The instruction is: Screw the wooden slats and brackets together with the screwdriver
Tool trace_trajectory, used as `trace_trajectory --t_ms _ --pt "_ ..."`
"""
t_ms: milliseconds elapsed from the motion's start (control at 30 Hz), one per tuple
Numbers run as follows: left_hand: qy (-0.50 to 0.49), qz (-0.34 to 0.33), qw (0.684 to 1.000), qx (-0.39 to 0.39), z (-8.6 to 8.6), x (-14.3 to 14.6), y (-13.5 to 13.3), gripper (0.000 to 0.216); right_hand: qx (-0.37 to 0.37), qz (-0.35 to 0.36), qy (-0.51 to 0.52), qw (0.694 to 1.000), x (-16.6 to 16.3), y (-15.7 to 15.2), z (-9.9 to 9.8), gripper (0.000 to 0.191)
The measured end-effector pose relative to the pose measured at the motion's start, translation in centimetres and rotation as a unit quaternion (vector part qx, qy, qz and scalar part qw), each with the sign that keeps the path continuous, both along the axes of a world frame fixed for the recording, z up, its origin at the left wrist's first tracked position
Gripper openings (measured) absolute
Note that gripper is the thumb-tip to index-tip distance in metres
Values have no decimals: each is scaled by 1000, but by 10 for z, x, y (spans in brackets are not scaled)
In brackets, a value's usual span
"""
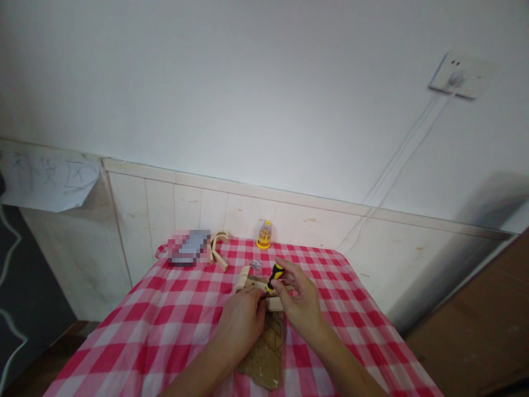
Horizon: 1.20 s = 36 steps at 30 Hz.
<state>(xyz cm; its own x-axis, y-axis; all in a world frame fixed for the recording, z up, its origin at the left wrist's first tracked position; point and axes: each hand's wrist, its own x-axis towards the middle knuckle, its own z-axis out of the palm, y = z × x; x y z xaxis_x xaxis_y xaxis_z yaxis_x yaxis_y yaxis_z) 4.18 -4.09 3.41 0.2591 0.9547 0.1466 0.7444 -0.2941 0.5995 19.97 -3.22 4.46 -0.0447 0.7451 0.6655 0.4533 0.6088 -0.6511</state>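
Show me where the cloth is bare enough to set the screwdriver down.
Bare checked cloth lies left of the left hand, up to the curved wooden pieces, and right of the right hand to the table edge. Crowded: the middle, with screwdriver, wooden frame and brown board.

Grey item (190, 248), 10 o'clock from the hands: pixelated, kind unreadable.
Screwdriver (275, 274): tip hidden behind left hand (243, 317), handle part covered by right hand (300, 300).
Wooden piece (247, 280): mostly under both hands; left fingers' hold out of sight.
Brown board (266, 353), 6 o'clock: partly under Forearms, themselves cut off at bottom edge.
Shiny bits (255, 264), 12 o'clock: too small to identify.
Wall socket (457, 77), 2 o'clock: blurred.
Paper sheet (45, 179), 9 o'clock: writing illegible, cut by left edge.
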Motion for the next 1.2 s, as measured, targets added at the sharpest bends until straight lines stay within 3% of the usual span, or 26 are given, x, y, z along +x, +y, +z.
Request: trace_trajectory --t_ms 700,967,1200 --pt "12 -4 1000 1 0 0 1 20 -7 -5 37 999 -1 6 -2 37" --pt "10 -3 1000 -7 2 -1 -1 23 27 14 -3 1000 -4 -6 5 36" --pt "17 -7 1000 -8 4 -1 -1 26 -1 18 16 1000 -4 -3 -2 34"
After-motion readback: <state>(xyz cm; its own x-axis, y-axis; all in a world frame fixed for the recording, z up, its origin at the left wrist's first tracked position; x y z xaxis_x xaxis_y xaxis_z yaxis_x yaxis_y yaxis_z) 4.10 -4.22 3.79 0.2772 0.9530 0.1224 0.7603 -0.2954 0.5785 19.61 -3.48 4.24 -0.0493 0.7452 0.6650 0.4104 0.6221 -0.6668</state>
